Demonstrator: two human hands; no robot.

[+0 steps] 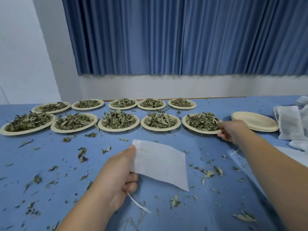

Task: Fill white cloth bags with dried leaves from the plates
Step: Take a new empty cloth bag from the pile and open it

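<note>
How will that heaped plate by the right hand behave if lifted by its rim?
Probably light: the right hand pinches the plate by one rim spot only. It looks like thin paper, so it may flex. The loose leaves piled on it would likely spill if tilted.

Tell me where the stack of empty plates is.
Head view: the stack of empty plates sits far right on the table, between the leaf plate the right hand grips and the white cloth bags.

The near bag [160, 164] is thin, matt white cloth; its drawstring [138, 203] is frayed cord. The plates [198, 130] look like pale pressed paper, matt; the leaves [202, 121] are dull and crinkled; the table cover [50, 155] is matt blue cloth, like the far curtain [183, 39].
</note>
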